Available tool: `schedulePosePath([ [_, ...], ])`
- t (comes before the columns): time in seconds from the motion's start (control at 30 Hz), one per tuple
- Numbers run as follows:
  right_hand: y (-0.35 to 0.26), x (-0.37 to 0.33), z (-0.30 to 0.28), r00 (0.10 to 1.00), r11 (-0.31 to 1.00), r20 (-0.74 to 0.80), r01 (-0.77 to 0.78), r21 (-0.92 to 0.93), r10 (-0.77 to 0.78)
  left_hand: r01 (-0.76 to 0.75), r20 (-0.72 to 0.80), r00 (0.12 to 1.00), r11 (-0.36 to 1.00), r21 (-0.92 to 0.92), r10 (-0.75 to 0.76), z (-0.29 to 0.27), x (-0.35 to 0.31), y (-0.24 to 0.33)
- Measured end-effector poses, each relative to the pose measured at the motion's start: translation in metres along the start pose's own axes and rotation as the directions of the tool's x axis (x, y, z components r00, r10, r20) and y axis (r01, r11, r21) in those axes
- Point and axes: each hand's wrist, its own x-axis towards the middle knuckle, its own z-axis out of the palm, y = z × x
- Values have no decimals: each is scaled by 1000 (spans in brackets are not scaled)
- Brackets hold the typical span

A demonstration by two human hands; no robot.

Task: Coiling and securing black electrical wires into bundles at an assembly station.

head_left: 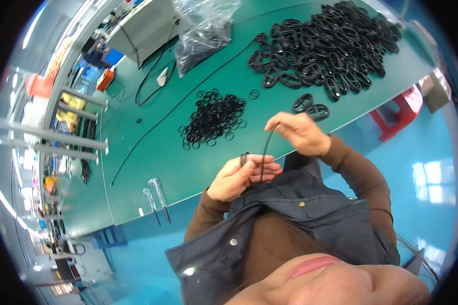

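Observation:
My right hand (306,134) pinches a thin black cable (265,152) between thumb and fingers, just past the table's near edge. From there the cable hangs in a curve to my left hand (236,178) and passes in front of its fingers. My left hand is turned palm up, with its thumb bent over and its fingers partly stretched. A small dark loop shows at its index finger; whether it is cable or a ring I cannot tell. Two coiled black cables (318,112) lie beside my right hand. A heap of thin black rings (211,118) is beyond my left hand.
A large pile of coiled black cables (323,48) covers the far right of the green table (152,137). One long black cable (183,99) runs across the surface. Behind are a clear plastic bag (201,35) and a grey box (142,30). A red stool (399,114) stands right.

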Motion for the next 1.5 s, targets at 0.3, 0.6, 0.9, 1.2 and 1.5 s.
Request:
schedulePosePath([
  [0.3,-61,13,2,895,887,322,393,-241,-309,-432,-386,857,883,-181,341,-80,11,3],
  [0.6,-34,-20,17,947,887,321,172,-429,-28,-696,-394,711,658,-285,582,-88,-32,72],
  [0.9,-76,16,12,901,750,351,412,-518,-253,-614,-317,666,737,282,675,-87,0,45],
  [1.2,0,100,13,993,977,-67,79,-197,-94,-190,-38,977,930,313,212,-46,-1,13],
  [1.5,41,64,58,987,989,127,-80,-124,96,-317,37,948,948,24,316,-48,-7,42],
])
